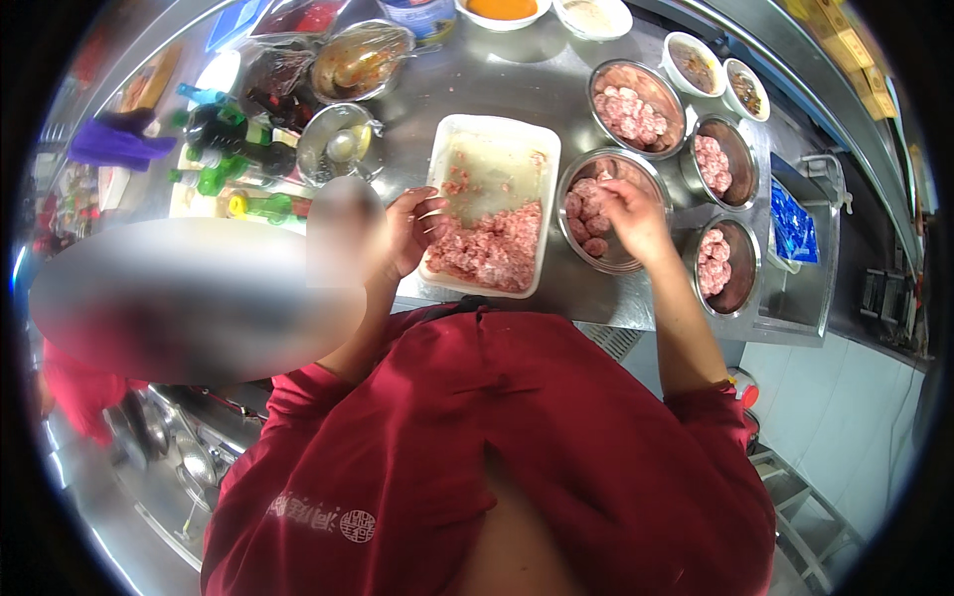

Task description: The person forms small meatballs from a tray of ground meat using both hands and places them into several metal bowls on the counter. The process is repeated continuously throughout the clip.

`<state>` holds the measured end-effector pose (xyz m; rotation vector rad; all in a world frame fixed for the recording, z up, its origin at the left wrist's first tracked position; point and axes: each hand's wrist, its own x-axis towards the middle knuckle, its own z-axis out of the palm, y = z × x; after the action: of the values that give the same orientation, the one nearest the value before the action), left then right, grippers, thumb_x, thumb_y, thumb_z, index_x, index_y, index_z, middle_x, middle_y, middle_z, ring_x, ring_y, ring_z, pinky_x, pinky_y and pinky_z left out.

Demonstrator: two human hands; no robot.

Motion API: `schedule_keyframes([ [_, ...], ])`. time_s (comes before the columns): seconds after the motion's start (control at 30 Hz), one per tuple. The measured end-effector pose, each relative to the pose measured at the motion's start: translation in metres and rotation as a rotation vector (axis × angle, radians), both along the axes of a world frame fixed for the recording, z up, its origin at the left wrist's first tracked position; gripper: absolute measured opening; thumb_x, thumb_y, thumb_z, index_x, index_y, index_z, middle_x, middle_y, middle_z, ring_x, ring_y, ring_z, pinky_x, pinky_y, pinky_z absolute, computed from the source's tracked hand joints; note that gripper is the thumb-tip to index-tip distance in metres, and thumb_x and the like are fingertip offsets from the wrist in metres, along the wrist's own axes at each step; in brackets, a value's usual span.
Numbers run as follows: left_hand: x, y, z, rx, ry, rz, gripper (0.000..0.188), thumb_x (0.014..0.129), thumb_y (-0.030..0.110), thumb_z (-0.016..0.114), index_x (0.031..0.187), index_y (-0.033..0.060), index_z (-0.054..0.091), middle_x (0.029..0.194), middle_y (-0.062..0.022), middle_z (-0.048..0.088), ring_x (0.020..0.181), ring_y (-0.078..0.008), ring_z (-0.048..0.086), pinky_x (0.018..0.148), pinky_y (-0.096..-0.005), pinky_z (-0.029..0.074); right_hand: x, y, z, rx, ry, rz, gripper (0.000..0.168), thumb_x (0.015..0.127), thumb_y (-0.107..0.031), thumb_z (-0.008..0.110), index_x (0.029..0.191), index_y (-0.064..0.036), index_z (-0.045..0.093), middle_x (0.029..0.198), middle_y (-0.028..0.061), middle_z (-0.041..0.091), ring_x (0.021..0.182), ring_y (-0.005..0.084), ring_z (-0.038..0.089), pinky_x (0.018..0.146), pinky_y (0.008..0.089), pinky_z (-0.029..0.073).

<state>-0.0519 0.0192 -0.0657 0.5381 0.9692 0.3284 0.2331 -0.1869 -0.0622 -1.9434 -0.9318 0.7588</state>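
A white plastic tray sits in front of me on the steel counter, with raw minced meat heaped at its near end and scraps stuck farther up. My left hand is at the tray's left rim, fingers apart and slightly curled, with nothing visible in it. Over a stainless-steel bowl to the right, my right hand reaches down with its fingertips at the raw meatballs. Whether those fingers grip a meatball is hidden.
Three more steel bowls of meatballs stand to the right. Beyond them is a sink with a blue packet. Green bottles and film-covered bowls crowd the left. White bowls line the back.
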Motion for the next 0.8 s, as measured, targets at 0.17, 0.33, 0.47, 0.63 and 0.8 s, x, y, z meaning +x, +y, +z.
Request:
schedule_keyframes([
  [0.17, 0.0, 0.01, -0.004, -0.015, 0.026, -0.019, 0.018, 0.089, 0.02, 0.053, 0.101, 0.0069, 0.054, 0.09, -0.007, 0.061, 0.076, -0.0209, 0.058, 0.07, -0.0334, 0.047, -0.08, 0.067, -0.033, -0.126, 0.065, 0.455, 0.035, 0.083, -0.026, 0.068, 0.111, -0.006, 0.061, 0.101, 0.01, 0.066, 0.089, 0.0179, 0.064, 0.077, 0.0299, 0.05],
  [0.33, -0.013, 0.015, -0.004, 0.009, 0.006, 0.009, 0.018, 0.091, 0.019, 0.049, 0.102, 0.006, 0.053, 0.09, -0.0074, 0.061, 0.074, -0.0204, 0.059, 0.069, -0.0332, 0.049, -0.141, 0.114, -0.044, -0.407, -0.327, 0.742, 0.053, 0.069, -0.033, 0.076, 0.11, -0.003, 0.059, 0.099, 0.0203, 0.064, 0.091, 0.035, 0.063, 0.08, 0.0418, 0.05],
  [0.47, -0.021, 0.018, -0.001, 0.039, 0.019, -0.02, 0.017, 0.091, 0.017, 0.049, 0.104, 0.0056, 0.052, 0.09, -0.0076, 0.061, 0.074, -0.019, 0.059, 0.07, -0.0319, 0.049, -0.158, 0.118, -0.052, -0.466, -0.439, 0.782, 0.035, 0.069, -0.023, 0.071, 0.095, -0.001, 0.063, 0.092, 0.0217, 0.065, 0.086, 0.0365, 0.064, 0.078, 0.0431, 0.051],
  [0.63, -0.02, 0.019, 0.002, 0.052, 0.037, -0.081, 0.017, 0.092, 0.017, 0.047, 0.103, 0.0053, 0.052, 0.09, -0.0075, 0.061, 0.074, -0.0184, 0.059, 0.069, -0.0306, 0.05, -0.152, 0.105, -0.066, -0.354, -0.438, 0.672, 0.014, 0.069, -0.007, 0.059, 0.08, 0.001, 0.064, 0.08, 0.023, 0.064, 0.079, 0.0387, 0.063, 0.072, 0.0465, 0.05],
  [0.8, -0.013, 0.022, 0.01, 0.067, 0.017, -0.122, 0.017, 0.092, 0.017, 0.046, 0.102, 0.0046, 0.053, 0.089, -0.0078, 0.061, 0.073, -0.0186, 0.059, 0.07, -0.0314, 0.05, -0.141, 0.094, -0.07, -0.234, -0.353, 0.681, 0.022, 0.073, -0.011, 0.064, 0.092, -0.001, 0.065, 0.086, 0.023, 0.063, 0.083, 0.037, 0.062, 0.074, 0.0434, 0.05],
])
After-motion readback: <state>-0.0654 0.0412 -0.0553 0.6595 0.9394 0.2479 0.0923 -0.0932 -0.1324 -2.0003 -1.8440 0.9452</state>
